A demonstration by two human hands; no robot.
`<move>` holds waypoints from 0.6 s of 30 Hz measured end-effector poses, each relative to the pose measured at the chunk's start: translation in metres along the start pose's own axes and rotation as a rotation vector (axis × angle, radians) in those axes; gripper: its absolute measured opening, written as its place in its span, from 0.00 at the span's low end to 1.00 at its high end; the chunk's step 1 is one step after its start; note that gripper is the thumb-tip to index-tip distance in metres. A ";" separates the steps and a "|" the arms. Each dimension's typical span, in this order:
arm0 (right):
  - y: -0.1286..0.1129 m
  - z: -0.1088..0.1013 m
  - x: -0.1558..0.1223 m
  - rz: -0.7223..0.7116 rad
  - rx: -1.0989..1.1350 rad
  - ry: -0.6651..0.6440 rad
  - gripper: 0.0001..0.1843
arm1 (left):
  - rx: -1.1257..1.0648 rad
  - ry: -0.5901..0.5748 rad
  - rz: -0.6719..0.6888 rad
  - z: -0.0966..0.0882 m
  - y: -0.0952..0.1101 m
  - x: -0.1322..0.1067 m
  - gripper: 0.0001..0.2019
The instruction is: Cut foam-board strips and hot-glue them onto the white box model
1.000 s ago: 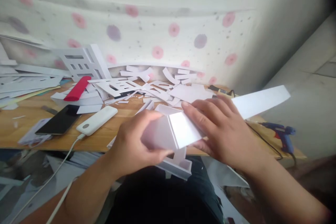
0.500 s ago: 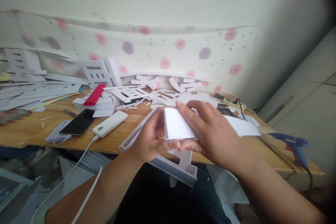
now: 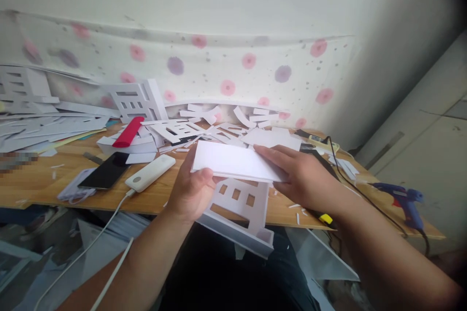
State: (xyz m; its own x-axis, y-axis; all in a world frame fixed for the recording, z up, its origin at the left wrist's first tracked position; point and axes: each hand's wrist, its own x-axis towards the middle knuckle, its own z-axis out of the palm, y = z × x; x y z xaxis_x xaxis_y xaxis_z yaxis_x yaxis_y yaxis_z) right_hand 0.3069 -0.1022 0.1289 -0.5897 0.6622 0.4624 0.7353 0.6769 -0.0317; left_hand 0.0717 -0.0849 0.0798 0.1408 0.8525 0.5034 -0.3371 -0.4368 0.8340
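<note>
Between my hands is a flat white foam-board piece [image 3: 235,159], held nearly level above the table edge; its front edge looks layered. My left hand [image 3: 191,187] grips its left end, thumb on the near edge. At the right end, my right hand [image 3: 304,172] holds it with the fingers over the top and the thumb at the near side. Under it, a white model wall with cut-out windows [image 3: 233,204] and a raised rim juts over the table's front edge, partly hidden by the board and my left hand.
On the wooden table [image 3: 146,199] lie a black phone [image 3: 105,170], a white power bank [image 3: 150,173], a red object [image 3: 128,132] and many white offcuts. A blue glue gun [image 3: 401,199] rests at the right, its cord trailing. A window-cut model panel [image 3: 131,99] stands behind.
The board in my hands now shows its long face, reaching farther left and right. My left hand has moved left, and my hands are farther apart. More of the windowed wall below shows.
</note>
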 end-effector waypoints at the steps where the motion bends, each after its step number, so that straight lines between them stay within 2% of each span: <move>1: 0.002 -0.001 -0.002 -0.001 0.032 -0.005 0.35 | -0.013 -0.003 -0.008 -0.001 0.000 0.000 0.27; 4: 0.003 -0.003 -0.003 -0.041 0.005 -0.004 0.31 | -0.073 0.025 -0.044 -0.001 -0.005 -0.004 0.25; 7: 0.003 -0.008 0.001 -0.067 -0.121 -0.047 0.26 | -0.104 0.086 -0.080 -0.005 -0.009 -0.007 0.25; 8: 0.003 -0.011 0.003 -0.071 -0.178 -0.089 0.25 | -0.042 0.096 -0.077 -0.007 -0.009 -0.007 0.23; 10: 0.004 -0.018 0.009 -0.072 -0.306 -0.211 0.24 | 0.254 0.071 -0.026 -0.013 -0.005 -0.005 0.15; 12: 0.002 -0.026 0.017 -0.056 -0.419 -0.364 0.22 | 0.686 -0.055 0.019 -0.018 0.004 -0.002 0.09; 14: -0.006 -0.033 0.027 -0.046 -0.502 -0.500 0.18 | 1.028 -0.302 -0.041 -0.017 0.016 0.003 0.11; 16: -0.018 -0.036 0.038 -0.073 -0.558 -0.593 0.14 | 1.184 -0.554 -0.162 -0.011 0.026 0.007 0.21; 18: -0.030 -0.035 0.047 -0.097 -0.544 -0.614 0.12 | 1.254 -0.686 -0.220 -0.003 0.029 0.011 0.21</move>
State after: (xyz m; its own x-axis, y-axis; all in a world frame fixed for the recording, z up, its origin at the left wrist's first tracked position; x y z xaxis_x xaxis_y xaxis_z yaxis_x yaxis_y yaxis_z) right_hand 0.2690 -0.1031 0.1829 -0.6209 0.7730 -0.1303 0.6376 0.5946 0.4897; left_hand 0.0602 -0.0877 0.1087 0.6133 0.7884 0.0478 0.7218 -0.5840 0.3714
